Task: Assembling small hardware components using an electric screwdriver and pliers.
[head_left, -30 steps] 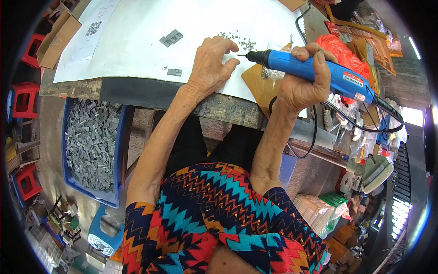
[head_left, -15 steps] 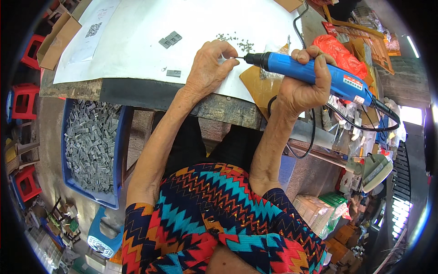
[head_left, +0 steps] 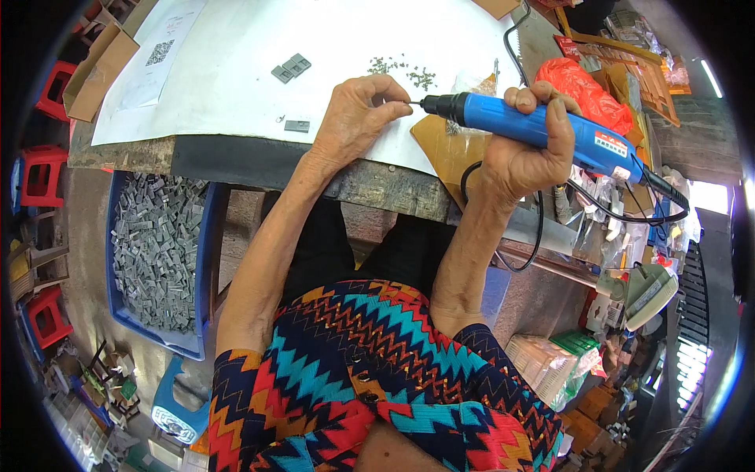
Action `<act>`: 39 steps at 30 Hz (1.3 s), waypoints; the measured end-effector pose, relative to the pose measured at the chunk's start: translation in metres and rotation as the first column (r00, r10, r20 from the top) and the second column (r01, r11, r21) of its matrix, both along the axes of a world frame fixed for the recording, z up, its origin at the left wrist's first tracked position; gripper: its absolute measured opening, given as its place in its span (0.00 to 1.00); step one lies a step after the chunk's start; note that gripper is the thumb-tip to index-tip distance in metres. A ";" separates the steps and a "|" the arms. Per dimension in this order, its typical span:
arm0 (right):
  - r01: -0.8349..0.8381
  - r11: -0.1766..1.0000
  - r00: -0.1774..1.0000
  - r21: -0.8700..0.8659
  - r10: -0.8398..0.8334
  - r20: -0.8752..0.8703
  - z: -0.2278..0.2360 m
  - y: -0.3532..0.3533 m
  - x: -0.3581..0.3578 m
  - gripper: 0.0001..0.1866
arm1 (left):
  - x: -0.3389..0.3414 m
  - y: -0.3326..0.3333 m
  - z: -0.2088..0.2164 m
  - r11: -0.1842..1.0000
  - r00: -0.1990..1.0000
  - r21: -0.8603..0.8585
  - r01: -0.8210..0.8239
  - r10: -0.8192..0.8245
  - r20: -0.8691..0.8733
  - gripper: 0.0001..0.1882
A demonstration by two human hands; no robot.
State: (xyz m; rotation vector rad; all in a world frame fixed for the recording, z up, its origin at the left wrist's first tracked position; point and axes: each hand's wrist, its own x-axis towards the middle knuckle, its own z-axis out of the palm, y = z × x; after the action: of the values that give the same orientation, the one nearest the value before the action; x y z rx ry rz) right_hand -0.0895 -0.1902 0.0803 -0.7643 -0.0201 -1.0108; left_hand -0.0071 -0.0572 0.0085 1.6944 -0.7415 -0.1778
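Head view: the right hand (head_left: pixel 527 145) is wrapping round a blue electric screwdriver (head_left: pixel 586 141), holding it nearly level above the table's (head_left: pixel 385 189) near edge, nose pointing left. Its thin bit (head_left: pixel 414 103) is now meeting the fingertips of the left hand (head_left: pixel 358 118); a second ago a gap was showing there. So tool and fingers appear to be working on one spot now, no longer lining up. Left thumb and forefinger are drawing together at the bit's tip; whether they are pinching anything small, cannot tell.

Small dark metal bits (head_left: pixel 422 77) are lying loose on the white sheet (head_left: pixel 236 86) beyond the hands, too tiny for making out their shape. Three or so grey blocks (head_left: pixel 292 68) are sitting together to the left, another grey block (head_left: pixel 297 126) lying nearer. Left palm and curled fingers are staying hidden; the screwdriver's switch is not showing.
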 end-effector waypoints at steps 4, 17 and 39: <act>-0.087 0.996 0.995 -0.006 0.087 0.050 0.005 -0.005 -0.010 0.08 | 0.003 0.006 0.003 0.984 0.952 -0.133 0.120 -0.152 -0.267 0.04; -0.103 0.994 0.993 0.036 0.101 0.057 0.013 -0.011 -0.028 0.09 | 0.002 0.007 0.006 0.913 0.888 -0.319 0.254 -0.351 -0.297 0.07; -0.098 0.995 0.995 -0.001 0.098 0.032 0.007 -0.002 -0.025 0.13 | 0.030 0.079 0.010 0.895 0.896 0.045 -0.443 0.442 0.028 0.07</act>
State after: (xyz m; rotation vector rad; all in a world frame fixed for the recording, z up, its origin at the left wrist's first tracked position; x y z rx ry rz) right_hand -0.1148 -0.1920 0.0875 -0.7392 -0.0844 -0.9293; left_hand 0.0234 0.0221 0.0186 1.8700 -0.3467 0.1395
